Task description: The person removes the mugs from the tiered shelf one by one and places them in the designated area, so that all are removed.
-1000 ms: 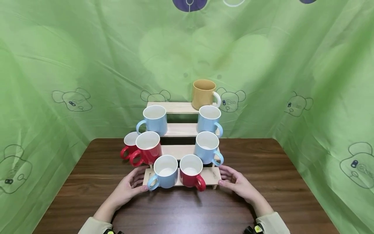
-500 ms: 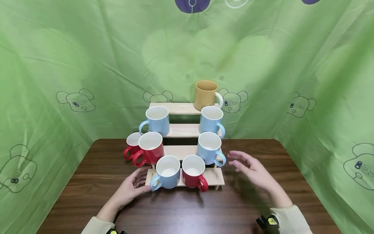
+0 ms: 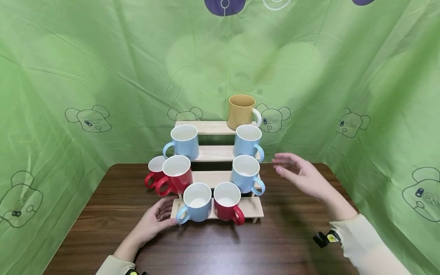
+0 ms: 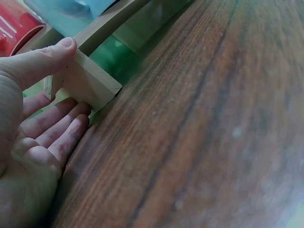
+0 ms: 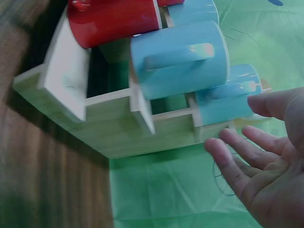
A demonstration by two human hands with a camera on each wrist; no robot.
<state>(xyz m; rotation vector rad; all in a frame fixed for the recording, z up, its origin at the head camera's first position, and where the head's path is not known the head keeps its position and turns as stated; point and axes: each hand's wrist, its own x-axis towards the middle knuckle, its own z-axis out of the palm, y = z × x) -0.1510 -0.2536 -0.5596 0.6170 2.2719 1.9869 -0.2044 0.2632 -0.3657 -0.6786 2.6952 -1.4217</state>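
- Brown wood grain covers the surface [image 3: 220, 248], which carries the wooden rack [image 5: 114, 133]; dragged, the rack could catch and jolt its mugs.
- Of the hands, the left hand [image 3: 154, 219] lightly grips the rack's left end, thumb on the board, fingers bent beside it; a one-sided tug could skew everything.
- On the lowest tier [image 3: 252, 207], the front blue mug [image 3: 199, 210] and front red mug [image 3: 223, 208] stand upright, handles past the front edge, where a careless brush could turn them.
- The second tier [image 3: 211, 177] has a large red mug [image 3: 182, 181] left and a pale blue mug [image 3: 242, 181] right, both handles exposed.
- The right hand [image 3: 300, 173] is spread in the air, touching nothing; swung inward, it could knock a handle.
- A small red mug [image 3: 158, 175], partly hidden, sits just left of the rack; a leftward shove could nudge it.
- Highest, on the top tier [image 3: 203, 126], the yellow mug [image 3: 238, 114] would likely tip worst if the rack tilted.
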